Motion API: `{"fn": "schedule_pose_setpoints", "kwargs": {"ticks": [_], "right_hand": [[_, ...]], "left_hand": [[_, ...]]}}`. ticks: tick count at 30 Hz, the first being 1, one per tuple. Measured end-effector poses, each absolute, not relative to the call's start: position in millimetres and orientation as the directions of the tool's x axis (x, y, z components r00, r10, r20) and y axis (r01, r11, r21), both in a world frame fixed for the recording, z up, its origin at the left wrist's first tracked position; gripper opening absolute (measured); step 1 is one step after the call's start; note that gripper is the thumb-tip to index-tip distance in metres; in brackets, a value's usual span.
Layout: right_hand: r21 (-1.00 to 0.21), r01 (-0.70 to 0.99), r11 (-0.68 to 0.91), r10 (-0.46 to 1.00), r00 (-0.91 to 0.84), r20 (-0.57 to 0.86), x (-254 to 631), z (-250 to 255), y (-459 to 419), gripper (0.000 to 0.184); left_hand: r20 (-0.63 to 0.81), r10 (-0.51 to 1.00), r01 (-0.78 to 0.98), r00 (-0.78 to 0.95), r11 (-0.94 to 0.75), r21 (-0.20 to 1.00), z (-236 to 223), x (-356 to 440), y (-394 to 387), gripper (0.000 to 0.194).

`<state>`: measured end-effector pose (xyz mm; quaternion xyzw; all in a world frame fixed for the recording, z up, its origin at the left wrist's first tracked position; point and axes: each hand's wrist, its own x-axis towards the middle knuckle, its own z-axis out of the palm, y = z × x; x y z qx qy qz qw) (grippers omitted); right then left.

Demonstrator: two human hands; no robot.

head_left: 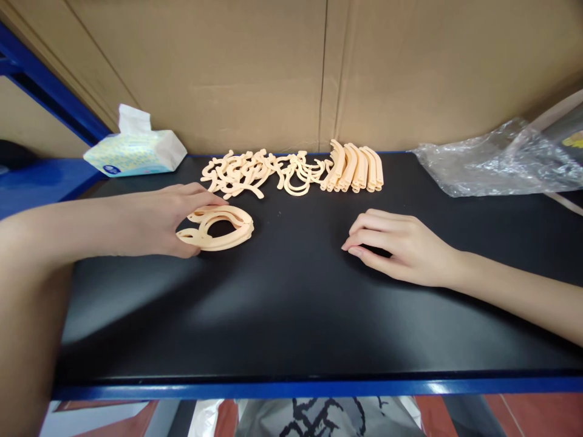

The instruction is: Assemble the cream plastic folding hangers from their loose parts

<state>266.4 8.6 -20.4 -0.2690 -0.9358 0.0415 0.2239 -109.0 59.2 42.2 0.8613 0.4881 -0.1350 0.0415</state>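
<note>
L hand (175, 215), 9 o'clock: thumb + fingers grasp curved peach bundle (242, 227) by near/far edges, prob. to keep layers together. R hand (392, 246), 3 o'clock: loosely curled, no item vis.; can't tell if tips meet. Hook pcs (260, 175), 11 o'clock, bent rods (350, 165), 1 o'clock: apparently grouped by shape. Hidden: bundle pt. under L fingers; R palm. Clear bag (494, 162), 2 o'clock: cut off by frame, contents unclear.

Gray clothing (334, 417) w/ blk markings (306, 417)

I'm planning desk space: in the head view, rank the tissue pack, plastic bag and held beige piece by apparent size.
Largest to smallest:
1. plastic bag
2. tissue pack
3. held beige piece, though nearest
</note>
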Motion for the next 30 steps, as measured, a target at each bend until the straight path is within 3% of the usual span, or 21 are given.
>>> {"fn": "schedule_pose_setpoints", "kwargs": {"ticks": [12, 30], "right_hand": [[-0.198, 0.485, 0.852, 0.523, -0.757, 0.391, 265.6, -21.0, 10.2, 0.018], [-0.209, 0.483, 0.850, 0.526, -0.755, 0.392, 264.3, -19.7, 9.4, 0.019]], "left_hand": [[-0.236, 0.790, 0.812, 0.566, -0.584, -0.008, 38.3, -116.6, 62.2, 0.070], [-0.249, 0.819, 0.828, 0.517, -0.553, -0.098, 37.2, -110.4, 61.3, 0.066]]}}
